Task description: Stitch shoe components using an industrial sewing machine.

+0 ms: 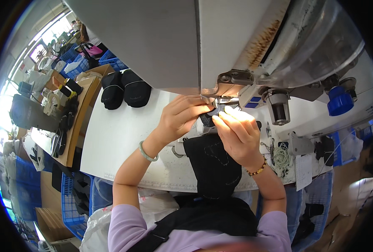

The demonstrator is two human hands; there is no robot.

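Under the lit needle area of a sewing machine [226, 89], both hands pinch a small dark piece of fabric [208, 120]. My left hand [182, 113] grips its left side with thumb and fingers closed. From the other side, my right hand [240, 133] pinches it with bent fingers, close to the presser foot. A larger black cloth piece [213, 168] with pale stitched lines hangs below my hands and over the table's front edge. Whether it joins the small piece is hidden behind my right hand.
Two bundles of black pieces [137, 89] lie on the white table [123, 138] at the far left. White cord [282, 159] is heaped right of my right wrist. Blue crates [73, 201] stand below the table on both sides. People sit in the far left background.
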